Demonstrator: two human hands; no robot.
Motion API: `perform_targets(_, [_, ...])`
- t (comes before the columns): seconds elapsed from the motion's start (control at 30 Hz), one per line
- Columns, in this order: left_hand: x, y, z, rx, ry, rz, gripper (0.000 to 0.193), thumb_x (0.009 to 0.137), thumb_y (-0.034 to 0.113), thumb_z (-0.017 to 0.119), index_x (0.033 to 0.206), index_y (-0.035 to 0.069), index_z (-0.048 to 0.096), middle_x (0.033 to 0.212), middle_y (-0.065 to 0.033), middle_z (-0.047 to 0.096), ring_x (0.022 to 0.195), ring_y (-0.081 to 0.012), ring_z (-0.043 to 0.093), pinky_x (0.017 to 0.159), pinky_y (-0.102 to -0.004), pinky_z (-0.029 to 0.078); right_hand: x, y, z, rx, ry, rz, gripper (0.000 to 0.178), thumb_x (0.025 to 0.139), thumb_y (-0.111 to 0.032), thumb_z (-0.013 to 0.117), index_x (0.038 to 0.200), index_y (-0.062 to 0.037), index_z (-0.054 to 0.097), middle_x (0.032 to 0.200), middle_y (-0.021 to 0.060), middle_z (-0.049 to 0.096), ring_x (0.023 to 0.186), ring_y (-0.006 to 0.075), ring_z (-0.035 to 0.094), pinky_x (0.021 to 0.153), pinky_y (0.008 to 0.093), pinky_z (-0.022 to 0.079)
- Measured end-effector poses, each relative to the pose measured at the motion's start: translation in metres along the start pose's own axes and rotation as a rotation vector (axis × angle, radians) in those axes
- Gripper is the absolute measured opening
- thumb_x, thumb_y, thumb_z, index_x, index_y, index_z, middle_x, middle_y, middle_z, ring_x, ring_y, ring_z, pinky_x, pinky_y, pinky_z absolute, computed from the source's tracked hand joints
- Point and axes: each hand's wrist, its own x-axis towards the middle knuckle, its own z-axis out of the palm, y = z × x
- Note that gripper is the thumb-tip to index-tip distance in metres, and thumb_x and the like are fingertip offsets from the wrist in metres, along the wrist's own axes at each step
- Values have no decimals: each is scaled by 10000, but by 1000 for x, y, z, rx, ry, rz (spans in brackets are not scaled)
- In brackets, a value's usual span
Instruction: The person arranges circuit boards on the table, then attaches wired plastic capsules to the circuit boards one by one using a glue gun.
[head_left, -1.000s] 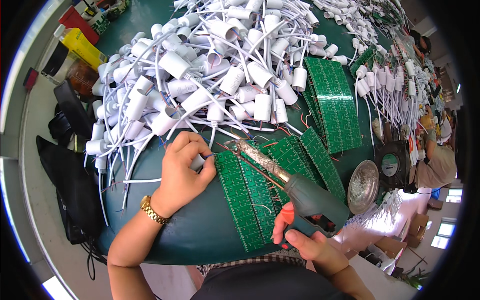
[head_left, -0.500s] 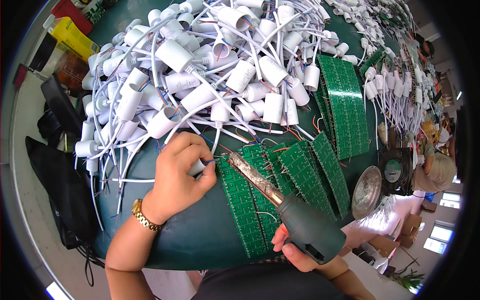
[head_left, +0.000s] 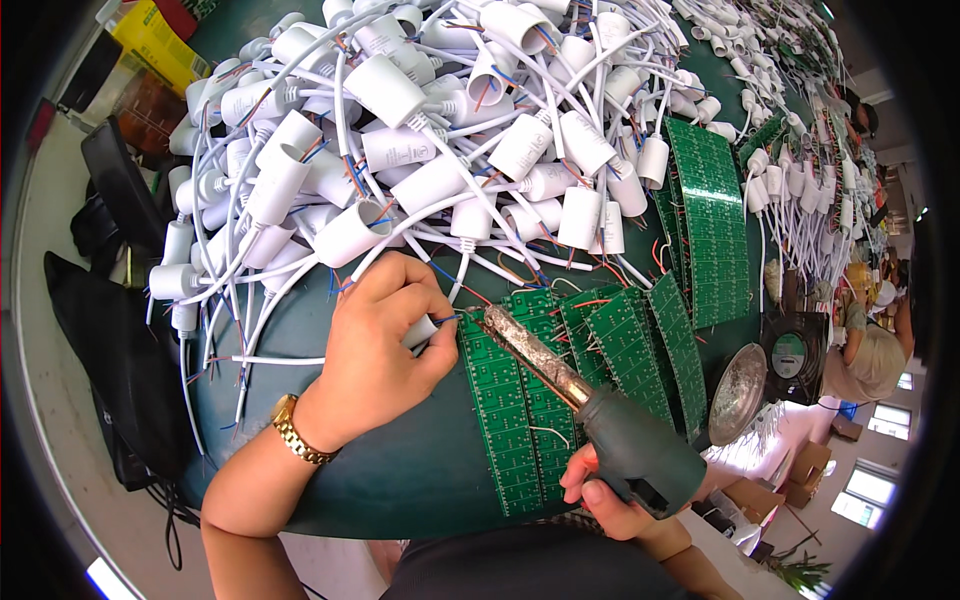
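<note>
Between the thumb and fingers of my left hand (head_left: 385,340) is a white cable (head_left: 421,332), with a blue wire pointing right from its end. The wire's tip lies close to the top left corner of a green circuit board (head_left: 500,420); whether it touches cannot be made out. My right hand (head_left: 605,495) grips the dark handle of a soldering iron (head_left: 575,390) from below. The iron's scaled metal tip points up and left, near the board's upper edge and a red wire. Most of the cable is hidden under my left hand.
A large heap of white lamp sockets (head_left: 385,90) with cords covers the far side of the green table. More circuit boards (head_left: 710,230) lean at right, beside a round metal dish (head_left: 738,395) and a black fan (head_left: 792,350). A black cloth bag (head_left: 110,370) lies left.
The whole view has shifted slightly, so that the table and both hands appear further right. Both hands keep their grip, and the iron stays at nearly the same place by the board.
</note>
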Motion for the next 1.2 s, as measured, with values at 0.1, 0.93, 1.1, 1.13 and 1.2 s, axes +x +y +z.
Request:
perform_targets(0.1, [0,2,2,9,14,-19,161,650,-37,701,759,26,601,863,-88,585,774,-231,586,697,-312,450,-1,1,-1,-54,-6,-1,179,896,-187,603,947,-15,600,852,82,624,743,131,614,678,276,513])
perform_targets(0.93, [-2,2,4,143,56,86,159,670,5,695,767,51,579,845,-76,581,803,-280,569,705,-383,446,-8,-3,-3,328,63,-75,469,876,-276,683,1225,-82,435,895,122,591,716,204,622,636,339,539])
perform_targets(1.1, [-5,1,4,160,40,81,194,652,-25,671,787,50,554,867,-89,588,806,-270,575,733,-365,422,-7,-12,7,621,80,-30,508,892,-350,679,1238,-139,372,898,137,571,710,228,622,712,411,536])
perform_targets(1.13, [-5,0,5,160,41,84,194,652,-25,671,787,50,554,867,-89,588,806,-270,575,733,-365,422,-4,-11,11,620,81,-32,508,892,-350,679,1238,-139,372,898,137,571,710,228,622,712,411,536])
perform_targets(1.2, [-5,0,6,162,54,100,193,654,-23,669,786,51,550,864,-89,585,801,-271,571,732,-366,421,0,-8,20,754,49,-74,480,909,-333,659,1246,-151,370,929,130,570,737,223,619,737,422,523])
